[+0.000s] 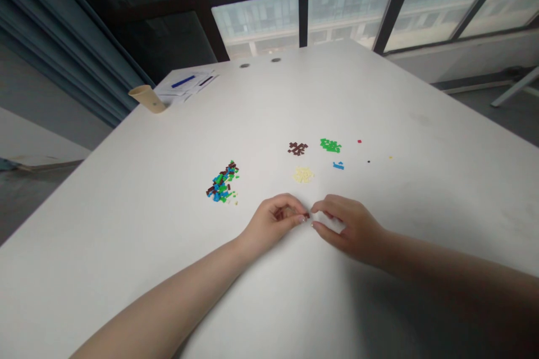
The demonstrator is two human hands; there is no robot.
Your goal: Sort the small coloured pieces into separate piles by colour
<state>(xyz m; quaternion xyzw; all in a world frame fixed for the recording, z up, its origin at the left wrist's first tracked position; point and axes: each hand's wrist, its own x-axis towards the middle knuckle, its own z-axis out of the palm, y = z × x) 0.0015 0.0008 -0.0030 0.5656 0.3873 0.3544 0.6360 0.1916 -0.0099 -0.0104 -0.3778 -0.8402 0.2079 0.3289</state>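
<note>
My left hand (pixel 273 219) pinches a small dark brown brick (pixel 307 215) between thumb and fingertips, just above the white table (pixel 261 123). Close by on the right, my right hand (pixel 349 224) has its thumb and index finger apart, with nothing visible between them. Beyond the hands lie sorted piles of tiny bricks: brown bricks (pixel 298 148), green bricks (pixel 330 145), cream bricks (pixel 303 174) and a few blue bricks (pixel 338 165). A mixed pile of bricks (pixel 222 184) in brown, blue, green and cream spreads out to the left.
Single small pieces lie to the right: a red piece (pixel 359 141), a black piece (pixel 369 161) and a yellow piece (pixel 391 157). At the far left edge stand a beige cup (pixel 147 99) and papers (pixel 179 90) with a blue pen (pixel 183 81). Windows line the back.
</note>
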